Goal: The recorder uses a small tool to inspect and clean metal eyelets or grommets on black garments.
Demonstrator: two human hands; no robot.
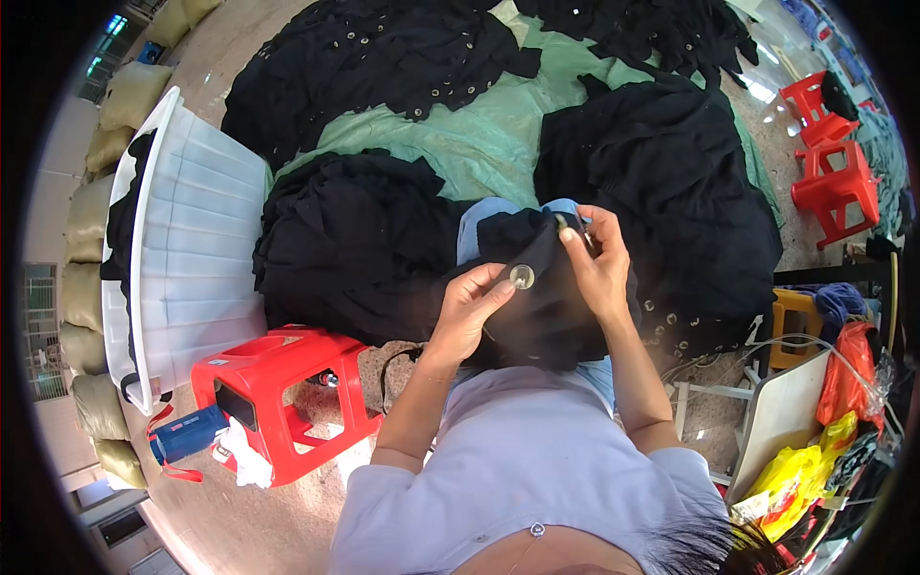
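Observation:
A black garment (546, 321) lies over my lap, its edge drawn up between my two hands. My left hand (468, 309) pinches the cloth, thumb and fingertips right beside a large round pale button (521, 277). Closed on the same garment farther right, my right hand (600, 261) holds its edge between thumb and fingers. A small greenish piece (562, 222) shows at the right fingertips; I cannot tell whether it is another button seen edge-on. Blue denim (471, 230) shows at my knees beyond the garment.
Heaps of black garments (355, 240), some with pale round buttons, lie around a green sheet (479, 144). At the left stand a white ribbed tub (206, 220) and a red stool (278, 364) with a blue cylinder (187, 433) beside it. More red stools (836, 192) and plastic bags (800, 474) are at right.

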